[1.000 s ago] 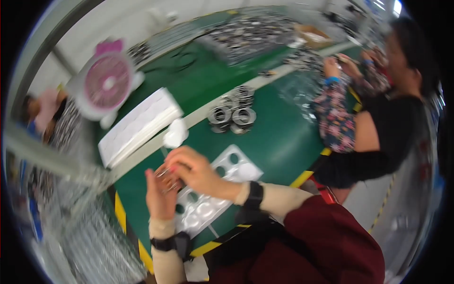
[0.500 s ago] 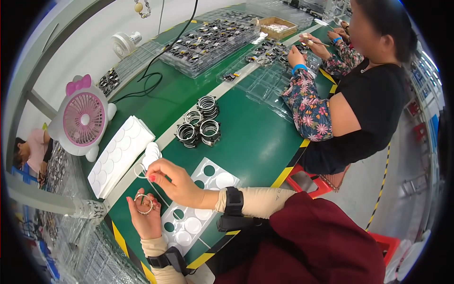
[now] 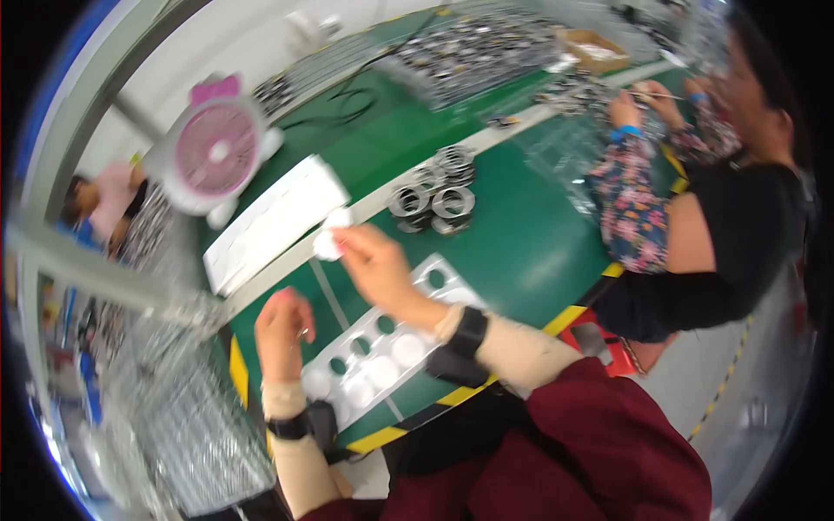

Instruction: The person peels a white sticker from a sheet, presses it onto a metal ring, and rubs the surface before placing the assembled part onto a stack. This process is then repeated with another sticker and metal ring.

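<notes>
My left hand (image 3: pixel 282 334) is raised above the near left of the table, fingers curled in. A small glint at its palm side is the visible bit of a thin metal ring (image 3: pixel 302 332), mostly hidden and blurred. Farther right, my right hand (image 3: pixel 378 269) reaches across with thumb and fingertips pinched at a white round disc (image 3: pixel 328 243), beside the pale table strip. Beneath and behind my wrists lies a clear sheet (image 3: pixel 352 347) with rows of white discs and several round gaps showing green. A stack of white sheets (image 3: pixel 278 221) lies just beyond the left hand.
Several stacks of black and silver rings (image 3: pixel 434 195) stand past my right hand. A pink and white fan (image 3: pixel 215 148) is at the back left, next to a metal post. Trays of small parts (image 3: pixel 478 52) fill the far side. A co-worker (image 3: pixel 738 208) works at the right.
The view has swung, so the table things sit farther right. My right hand has moved away from the left and onto the white discs; my left fingers have curled, covering most of the ring.
</notes>
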Demonstrator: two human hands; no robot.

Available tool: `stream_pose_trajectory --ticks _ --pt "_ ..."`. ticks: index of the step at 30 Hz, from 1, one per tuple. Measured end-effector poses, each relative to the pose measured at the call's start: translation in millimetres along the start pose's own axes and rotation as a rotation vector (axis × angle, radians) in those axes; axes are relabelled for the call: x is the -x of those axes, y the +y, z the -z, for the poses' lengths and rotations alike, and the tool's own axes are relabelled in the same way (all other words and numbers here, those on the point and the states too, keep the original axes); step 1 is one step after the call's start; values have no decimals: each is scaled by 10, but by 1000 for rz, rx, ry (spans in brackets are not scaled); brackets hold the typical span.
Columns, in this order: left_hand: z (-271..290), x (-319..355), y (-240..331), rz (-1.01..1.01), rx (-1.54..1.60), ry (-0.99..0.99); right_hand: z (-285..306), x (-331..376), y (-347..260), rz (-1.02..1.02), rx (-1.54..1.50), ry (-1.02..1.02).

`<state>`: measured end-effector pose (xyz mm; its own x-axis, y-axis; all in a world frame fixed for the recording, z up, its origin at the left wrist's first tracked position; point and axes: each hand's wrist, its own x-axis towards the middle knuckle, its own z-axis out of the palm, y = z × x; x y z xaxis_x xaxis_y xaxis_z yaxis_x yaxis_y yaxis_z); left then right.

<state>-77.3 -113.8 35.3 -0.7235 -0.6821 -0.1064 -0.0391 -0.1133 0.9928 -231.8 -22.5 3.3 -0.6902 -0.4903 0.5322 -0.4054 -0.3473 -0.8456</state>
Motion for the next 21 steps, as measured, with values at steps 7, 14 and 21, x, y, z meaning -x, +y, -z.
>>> stream_pose_trajectory --ticks 7,14,21 --pt "-373 -389 -44 -547 -992 24 124 -75 43 -96 -50 -18" --pt "-443 -796 -195 -566 -1290 70 131 -74 36 -155 -21 -31" --pt "-266 -1039 -162 -87 -629 222 82 -87 309 -242 23 -103"
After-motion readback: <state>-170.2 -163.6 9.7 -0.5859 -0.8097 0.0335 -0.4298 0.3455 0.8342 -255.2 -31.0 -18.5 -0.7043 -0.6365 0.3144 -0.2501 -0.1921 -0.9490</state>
